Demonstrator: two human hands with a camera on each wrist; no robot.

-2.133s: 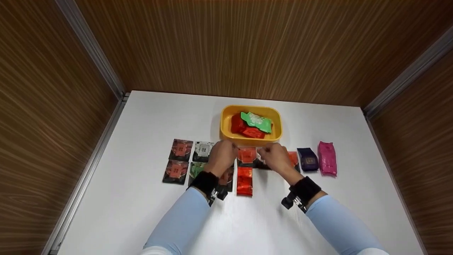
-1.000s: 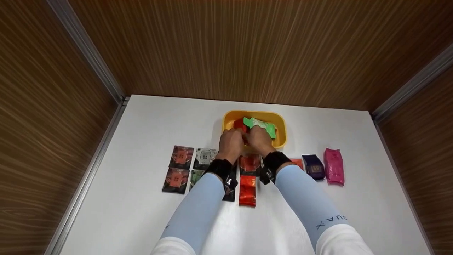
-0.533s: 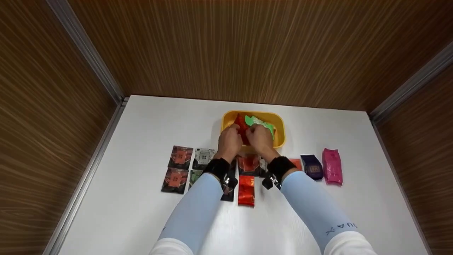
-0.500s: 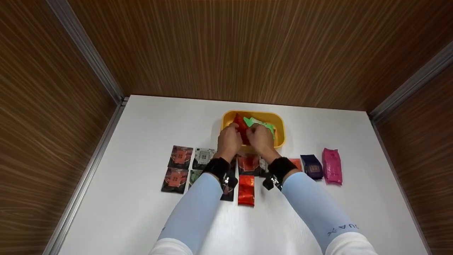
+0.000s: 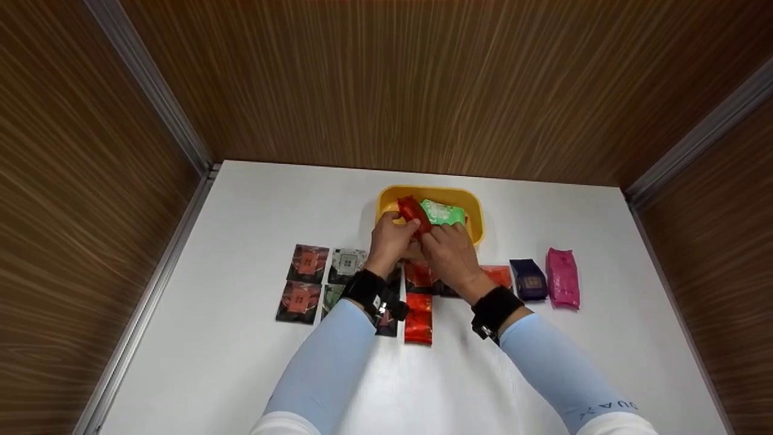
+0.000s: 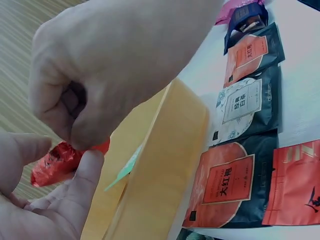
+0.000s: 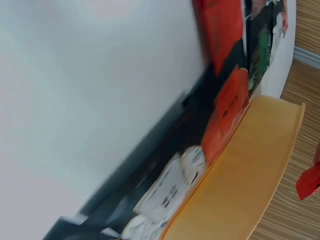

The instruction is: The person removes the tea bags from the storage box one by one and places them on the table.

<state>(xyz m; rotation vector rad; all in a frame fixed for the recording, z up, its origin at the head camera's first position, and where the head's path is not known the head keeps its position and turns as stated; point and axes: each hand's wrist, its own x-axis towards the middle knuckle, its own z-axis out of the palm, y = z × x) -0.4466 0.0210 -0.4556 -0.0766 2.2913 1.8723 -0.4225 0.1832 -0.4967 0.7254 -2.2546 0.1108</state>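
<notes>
Over the yellow plastic bin (image 5: 477, 199), both hands hold a small shiny red foil packet (image 5: 413, 211). My left hand (image 5: 388, 244) pinches it between thumb and fingers, which the left wrist view shows closely. My right hand (image 5: 453, 257) is curled at the packet's near end, its fingertips gripping the foil (image 6: 60, 162). A green packet (image 5: 444, 212) with white print lies in the bin below. The right wrist view catches only a corner of the red packet (image 7: 309, 182) at its edge. The bin's other contents are mostly hidden.
In front of the bin lie rows of flat tea sachets (image 5: 308, 264), partly covered by the arms. A red foil packet (image 5: 418, 320) lies nearest the person. To the right are a dark purple packet (image 5: 529, 280) and a pink packet (image 5: 563, 278). Wood-grain panels (image 5: 386, 90) enclose the white table.
Both hands went from the sachets into the bin and took hold of the red packet. It is now raised and tilted between them, and the right hand has turned and come back slightly.
</notes>
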